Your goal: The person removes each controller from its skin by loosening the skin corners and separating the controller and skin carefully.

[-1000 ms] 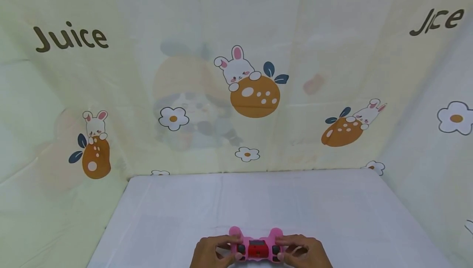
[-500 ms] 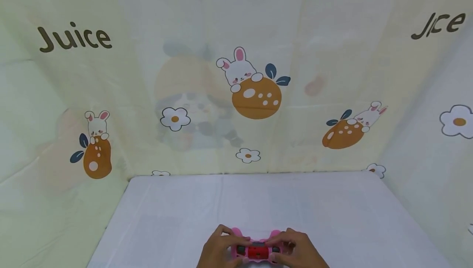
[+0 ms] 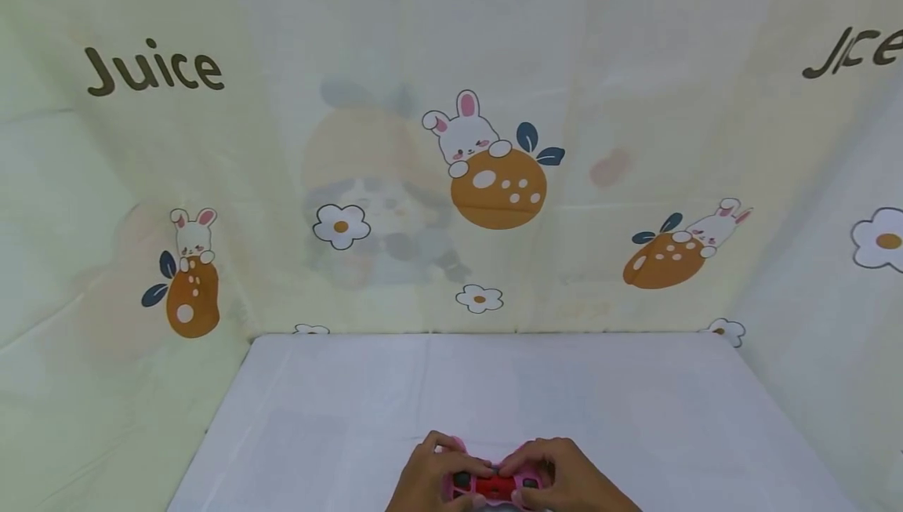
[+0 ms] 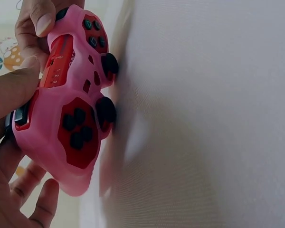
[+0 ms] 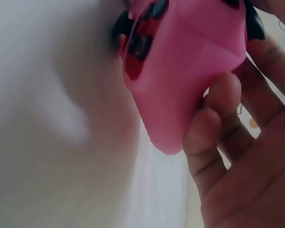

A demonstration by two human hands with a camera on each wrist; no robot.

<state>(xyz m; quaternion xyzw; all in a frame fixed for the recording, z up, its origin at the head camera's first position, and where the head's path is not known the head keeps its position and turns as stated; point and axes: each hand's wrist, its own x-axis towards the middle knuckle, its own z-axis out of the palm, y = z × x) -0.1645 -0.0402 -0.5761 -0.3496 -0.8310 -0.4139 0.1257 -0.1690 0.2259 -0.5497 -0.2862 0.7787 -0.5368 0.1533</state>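
Note:
A red game controller in a pink silicone cover (image 3: 496, 487) is held at the bottom middle of the head view. On its left end, my left hand (image 3: 432, 479) grips it between thumb and fingers. My right hand (image 3: 566, 481) pinches the other end, its fingertips close to the left ones at the middle. The left wrist view shows the controller's buttons and two black thumbsticks (image 4: 106, 110) facing the white cloth, with the red edge strip (image 4: 57, 61) between the thumbs. In the right wrist view, two right fingertips (image 5: 223, 92) touch the pink handle (image 5: 175, 95).
White cloth (image 3: 564, 386) covers the table. Behind it hangs a cream curtain (image 3: 635, 143) printed with rabbits, oranges and flowers. Similar side curtains (image 3: 63, 261) close in the left and right.
Both hands have slid inward along the controller, bringing their fingertips toward its middle. The controller stays in nearly the same place, while the head view shifts slightly.

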